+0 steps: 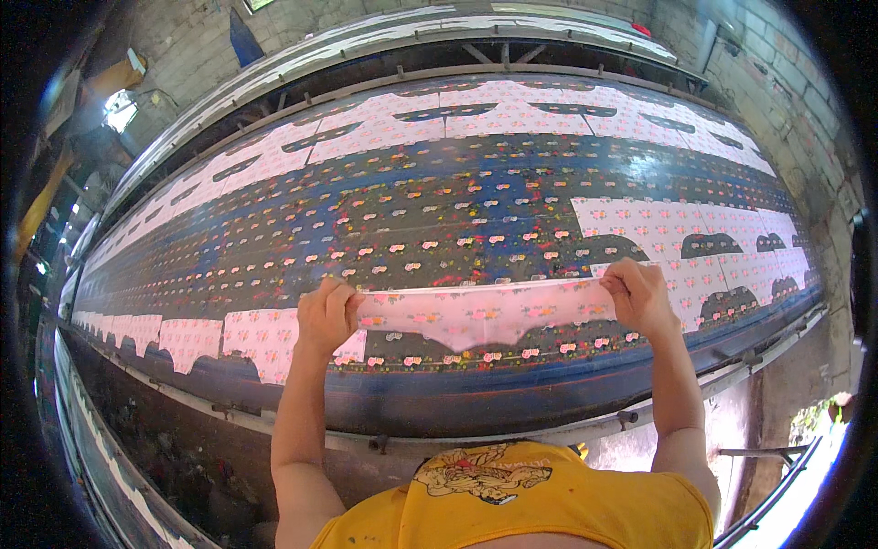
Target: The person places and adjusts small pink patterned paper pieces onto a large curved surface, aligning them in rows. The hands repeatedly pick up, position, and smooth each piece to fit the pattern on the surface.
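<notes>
A pale pink fabric piece with a small printed pattern is stretched between my two hands above the near side of a long printing table. My left hand pinches its left upper corner. At the opposite corner, my right hand grips the cloth with curled fingers. The upper edge runs nearly straight from hand to hand, while the lower edge is curved. Whether that lower edge touches the table, I cannot tell. Similar cut pieces lie flat to the left, and more pieces lie to the right.
Rows of pink pieces cover the table's far side. Dark and blue printed bands mark its middle. A metal rail with knobs follows the near edge. Another long table stands beyond, and a block wall rises at the right.
</notes>
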### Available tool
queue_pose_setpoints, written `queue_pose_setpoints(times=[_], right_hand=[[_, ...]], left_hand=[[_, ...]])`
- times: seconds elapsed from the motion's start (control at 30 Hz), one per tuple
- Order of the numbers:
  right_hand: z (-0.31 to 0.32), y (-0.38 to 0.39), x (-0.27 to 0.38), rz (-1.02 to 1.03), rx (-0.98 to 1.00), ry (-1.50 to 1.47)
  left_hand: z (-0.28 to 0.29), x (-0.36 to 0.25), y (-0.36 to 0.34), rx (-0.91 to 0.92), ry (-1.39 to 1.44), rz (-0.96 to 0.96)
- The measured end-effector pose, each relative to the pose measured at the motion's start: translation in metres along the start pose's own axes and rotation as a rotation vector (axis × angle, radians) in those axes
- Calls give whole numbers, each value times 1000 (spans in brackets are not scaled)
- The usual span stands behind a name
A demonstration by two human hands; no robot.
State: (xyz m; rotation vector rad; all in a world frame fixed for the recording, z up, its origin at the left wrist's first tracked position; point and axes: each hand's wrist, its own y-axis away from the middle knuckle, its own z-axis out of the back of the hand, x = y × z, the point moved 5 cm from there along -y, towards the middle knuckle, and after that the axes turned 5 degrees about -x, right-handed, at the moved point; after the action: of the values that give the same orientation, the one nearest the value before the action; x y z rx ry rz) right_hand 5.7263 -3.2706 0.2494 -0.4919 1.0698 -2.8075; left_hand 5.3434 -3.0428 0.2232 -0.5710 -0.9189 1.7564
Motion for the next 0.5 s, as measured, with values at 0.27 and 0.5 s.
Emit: queue_pose_setpoints(times=[0.27, 0.5], right_hand=[[-81, 47, -27, -148, 272, 9], [-161, 72, -77, -179, 448, 165]], left_hand=[[-67, 4, 87, 387, -4, 188], [-125, 10, 120, 646, -75, 331]])
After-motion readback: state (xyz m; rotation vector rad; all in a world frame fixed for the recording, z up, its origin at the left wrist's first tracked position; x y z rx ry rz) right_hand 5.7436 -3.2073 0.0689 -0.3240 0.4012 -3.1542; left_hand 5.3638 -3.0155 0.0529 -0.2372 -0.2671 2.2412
